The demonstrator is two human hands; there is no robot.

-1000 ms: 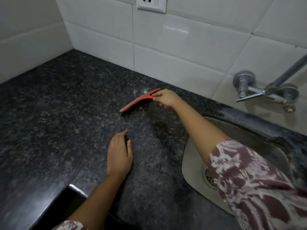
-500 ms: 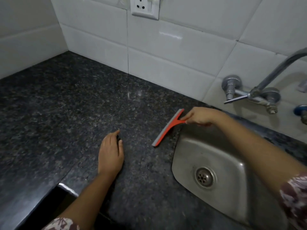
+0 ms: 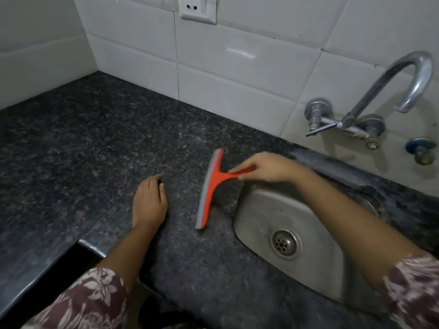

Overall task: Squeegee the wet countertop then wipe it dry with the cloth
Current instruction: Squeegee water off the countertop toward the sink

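Note:
A red squeegee (image 3: 210, 188) with a grey rubber blade stands on the dark speckled granite countertop (image 3: 95, 143), just left of the sink. Its blade runs from far to near. My right hand (image 3: 263, 167) grips the squeegee's red handle above the sink's left rim. My left hand (image 3: 149, 202) lies palm down on the countertop, left of the blade and apart from it, holding nothing. No cloth is in view.
A steel sink (image 3: 306, 222) with a round drain (image 3: 283, 243) is set into the counter at the right. A chrome tap (image 3: 370, 96) sticks out of the white tiled wall (image 3: 237, 74) above it. A socket (image 3: 198, 8) is on the wall. The counter's front edge (image 3: 42, 279) steps back near my left forearm.
My right hand has dragged the squeegee from near the back wall rightward and toward me, to the sink's left rim, turning the blade far-to-near. My left hand stayed put.

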